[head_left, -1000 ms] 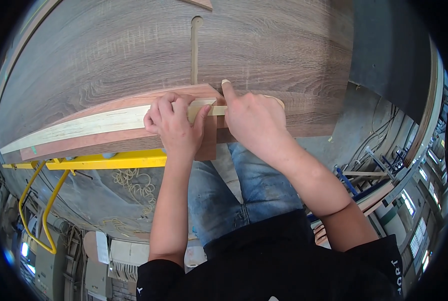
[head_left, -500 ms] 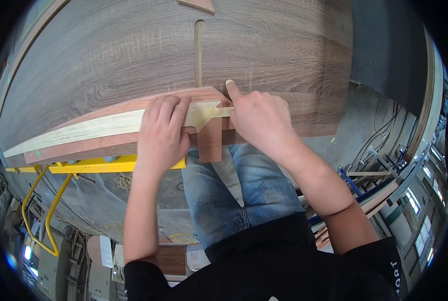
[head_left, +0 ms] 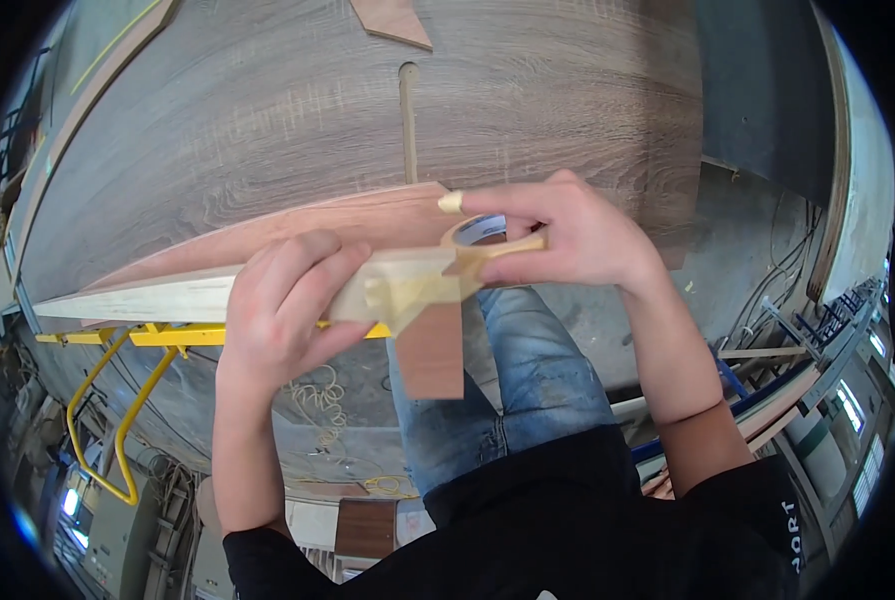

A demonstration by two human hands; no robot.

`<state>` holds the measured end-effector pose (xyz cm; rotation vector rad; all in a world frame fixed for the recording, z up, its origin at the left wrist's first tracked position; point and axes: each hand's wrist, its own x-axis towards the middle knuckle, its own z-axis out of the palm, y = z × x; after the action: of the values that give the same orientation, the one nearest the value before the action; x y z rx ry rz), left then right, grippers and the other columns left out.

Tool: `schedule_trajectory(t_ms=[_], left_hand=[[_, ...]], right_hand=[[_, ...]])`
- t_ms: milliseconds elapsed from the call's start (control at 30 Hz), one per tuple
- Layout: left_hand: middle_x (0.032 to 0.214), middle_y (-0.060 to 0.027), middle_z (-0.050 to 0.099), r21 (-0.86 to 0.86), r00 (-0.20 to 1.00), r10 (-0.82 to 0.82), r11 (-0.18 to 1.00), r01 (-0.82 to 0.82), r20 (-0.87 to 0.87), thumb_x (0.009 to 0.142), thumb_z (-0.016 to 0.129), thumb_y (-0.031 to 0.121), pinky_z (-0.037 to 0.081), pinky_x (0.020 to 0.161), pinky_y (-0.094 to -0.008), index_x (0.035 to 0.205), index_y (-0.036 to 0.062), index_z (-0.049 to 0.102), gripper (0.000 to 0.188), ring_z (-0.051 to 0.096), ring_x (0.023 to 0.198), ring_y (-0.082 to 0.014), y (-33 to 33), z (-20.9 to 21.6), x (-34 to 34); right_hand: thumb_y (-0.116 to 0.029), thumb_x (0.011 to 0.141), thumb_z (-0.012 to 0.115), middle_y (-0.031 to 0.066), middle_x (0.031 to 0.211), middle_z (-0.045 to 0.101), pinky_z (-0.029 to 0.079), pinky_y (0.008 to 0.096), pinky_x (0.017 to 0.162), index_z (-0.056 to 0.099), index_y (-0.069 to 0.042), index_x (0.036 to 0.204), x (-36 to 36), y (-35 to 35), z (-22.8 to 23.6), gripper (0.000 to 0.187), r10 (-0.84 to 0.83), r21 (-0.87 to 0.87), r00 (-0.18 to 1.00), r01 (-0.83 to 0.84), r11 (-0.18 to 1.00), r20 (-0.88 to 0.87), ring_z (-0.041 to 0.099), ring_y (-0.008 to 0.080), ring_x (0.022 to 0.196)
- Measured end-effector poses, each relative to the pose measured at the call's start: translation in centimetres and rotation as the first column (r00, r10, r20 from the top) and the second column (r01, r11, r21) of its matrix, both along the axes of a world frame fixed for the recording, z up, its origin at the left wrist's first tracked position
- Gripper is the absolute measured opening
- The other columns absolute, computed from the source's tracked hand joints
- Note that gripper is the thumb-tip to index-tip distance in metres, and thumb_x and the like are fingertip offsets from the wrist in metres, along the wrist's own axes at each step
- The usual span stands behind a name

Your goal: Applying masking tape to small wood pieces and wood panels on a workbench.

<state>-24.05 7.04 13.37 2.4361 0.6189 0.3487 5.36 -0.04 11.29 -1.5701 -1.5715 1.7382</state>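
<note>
My left hand [head_left: 287, 300] grips a long pale wood strip [head_left: 157, 294] close to its right end. Bands of pale yellow masking tape [head_left: 402, 292] cover that end, where a short reddish wood piece [head_left: 432, 355] juts toward me. In my right hand [head_left: 592, 235] is a roll of masking tape [head_left: 457, 234], pinched between thumb and fingers right at the taped end. Its index finger is stretched out, with a pale wrap on the tip. A reddish board [head_left: 297, 222] lies behind the strip on the table edge.
The wood-grain tabletop [head_left: 557, 110] has a narrow slot [head_left: 408, 120] cut in it. An angled wood offcut [head_left: 392, 22] lies at the far side. Below the left edge stands a yellow metal frame [head_left: 127, 430]. Cables [head_left: 317, 410] lie on the floor.
The strip's taped end has lifted and tilted off the board toward me. My right hand has moved right and turned, bringing the tape roll into sight. My left hand has shifted left.
</note>
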Motion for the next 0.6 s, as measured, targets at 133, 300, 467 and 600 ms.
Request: schedule_trajectory(t_ms=[133, 300, 467, 600], left_hand=[[0.091, -0.0147, 0.066, 0.059, 0.998, -0.028, 0.998, 0.025, 0.055, 0.066, 0.086, 0.035, 0.053, 0.062, -0.0351, 0.106, -0.0021, 0.070, 0.057, 0.066, 0.077, -0.0274, 0.4, 5.0, 0.0], [0.086, -0.0136, 0.066, 0.074, 0.997, -0.007, 0.997, 0.002, 0.073, 0.067, 0.087, 0.042, 0.053, 0.061, -0.0345, 0.102, -0.0024, 0.072, 0.058, 0.066, 0.072, -0.0257, -0.3, 9.1, -0.2], [0.085, -0.0094, 0.065, 0.063, 0.992, 0.061, 0.996, -0.068, 0.112, 0.078, 0.079, 0.042, 0.050, 0.058, -0.0346, 0.100, 0.0014, 0.074, 0.047, 0.062, 0.069, -0.0241, -1.1, 11.1, -0.6], [0.084, -0.0081, 0.064, 0.045, 0.983, 0.126, 0.990, -0.133, 0.133, 0.078, 0.080, 0.042, 0.050, 0.058, -0.0351, 0.096, 0.0034, 0.074, 0.044, 0.063, 0.070, -0.0243, -1.9, 12.9, -0.9]], right_hand=[[-0.025, 0.069, 0.092, 0.0036, 0.075, 0.067, 0.055, 0.0335, 0.075, 0.075, -0.003, 0.113, -2.8, -1.9, -1.5, 0.052, -0.162, 0.035, 0.921, 0.186, 0.982, -0.355, 0.065, 0.0123, 0.074], [-0.050, 0.060, 0.092, -0.0004, 0.079, 0.065, 0.043, 0.0445, 0.100, 0.070, -0.006, 0.082, -8.7, -2.0, -3.8, 0.054, -0.189, 0.108, 0.520, 0.488, 0.866, -0.833, 0.062, 0.0193, 0.088], [-0.058, 0.064, 0.089, -0.0017, 0.073, 0.060, 0.039, 0.0504, 0.107, 0.061, -0.011, 0.070, -11.6, -1.4, -3.9, 0.055, -0.079, 0.049, 0.235, 0.494, 0.868, -0.969, 0.059, 0.0211, 0.088], [-0.045, 0.066, 0.092, -0.0018, 0.074, 0.058, 0.040, 0.0477, 0.101, 0.059, -0.011, 0.071, -12.0, -1.4, -2.6, 0.048, -0.021, 0.079, 0.251, 0.380, 0.922, -0.968, 0.055, 0.0213, 0.087]])
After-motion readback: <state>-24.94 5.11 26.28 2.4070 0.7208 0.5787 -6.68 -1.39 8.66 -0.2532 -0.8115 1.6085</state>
